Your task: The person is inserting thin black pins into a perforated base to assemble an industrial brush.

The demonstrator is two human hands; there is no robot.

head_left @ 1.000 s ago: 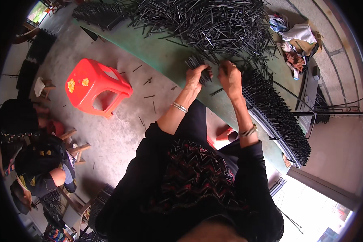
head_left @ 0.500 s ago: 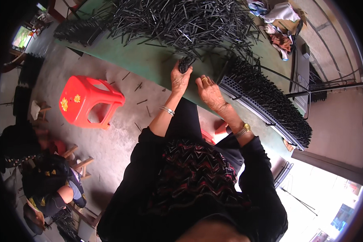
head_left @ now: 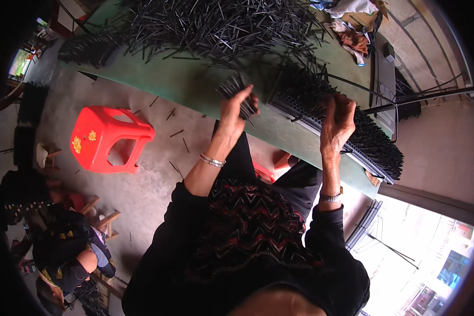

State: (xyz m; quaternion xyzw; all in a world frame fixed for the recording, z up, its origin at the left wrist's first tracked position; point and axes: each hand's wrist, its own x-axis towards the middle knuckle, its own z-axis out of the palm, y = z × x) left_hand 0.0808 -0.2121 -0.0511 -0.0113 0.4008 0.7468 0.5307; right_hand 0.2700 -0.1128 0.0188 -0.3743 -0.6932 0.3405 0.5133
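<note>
My left hand [head_left: 233, 113] is closed round a bundle of thin black sticks [head_left: 236, 88] above the near edge of the green table [head_left: 163, 79]. To its right, my right hand [head_left: 337, 126] is raised over a long grey perforated strip [head_left: 313, 122]. Its fingers are pressed together, and whatever they hold is hidden. Black sticks [head_left: 379, 150] stand densely in rows along that strip, which lies at a slant on the table's right part. A big heap of loose black sticks [head_left: 210, 29] covers the far part of the table.
A red plastic stool [head_left: 97, 131] stands on the floor at left, with stray sticks around it. Crumpled cloths [head_left: 353, 39] and a grey metal case [head_left: 385, 68] are at far right. Another bristly block [head_left: 87, 50] lies far left. A person [head_left: 68, 242] sits at lower left.
My right hand has moved right and up from the table edge to above the filled strip, its fingers closing together. My left hand has dropped slightly nearer, the bundle now fanned out.
</note>
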